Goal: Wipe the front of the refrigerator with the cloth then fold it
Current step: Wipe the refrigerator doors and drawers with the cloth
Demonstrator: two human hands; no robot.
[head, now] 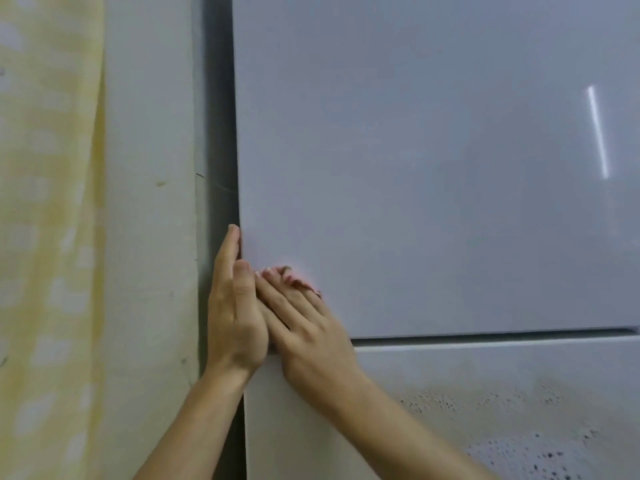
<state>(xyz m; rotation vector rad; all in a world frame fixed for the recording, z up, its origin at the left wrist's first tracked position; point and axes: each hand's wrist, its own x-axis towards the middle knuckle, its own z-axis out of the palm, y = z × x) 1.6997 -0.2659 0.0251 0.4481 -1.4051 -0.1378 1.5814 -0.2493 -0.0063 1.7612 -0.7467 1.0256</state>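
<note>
Hands together at fridge (433, 168) door edge, seven o'clock.
Both flat: left hand (235, 317) along edge, right hand (311, 327) on door; cloth hidden, perhaps beneath it. Press evenly, sweep toward three o'clock.

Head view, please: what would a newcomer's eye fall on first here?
Two hands meet at the lower left corner of the upper refrigerator door: the left hand along its edge, the right hand flat on its front. Dark specks dot the lower door at bottom right, and a yellow fabric hangs at far left.
</note>
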